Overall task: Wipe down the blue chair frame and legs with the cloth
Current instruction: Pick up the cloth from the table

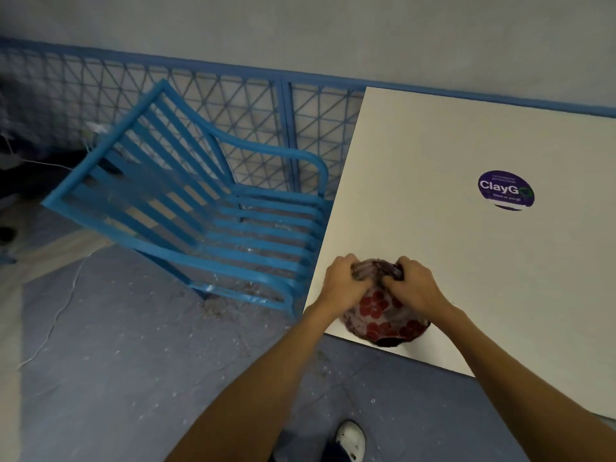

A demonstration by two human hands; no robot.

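Observation:
A blue slatted chair [200,208] with curved armrests stands on the floor to the left of a white table [466,261], its seat edge touching the table's side. A cloth [383,320] with red flowers on a pale and dark ground lies bunched near the table's front left corner. My left hand [345,283] and my right hand [413,283] both grip the cloth's far edge, knuckles up, fingers curled into the fabric. The chair's legs are mostly hidden under the seat.
A blue metal mesh fence [253,105] runs behind the chair along a grey wall. A round purple sticker [505,190] sits on the table. A thin white cable [56,315] trails over the dusty blue-grey floor. My shoe [350,440] shows at the bottom.

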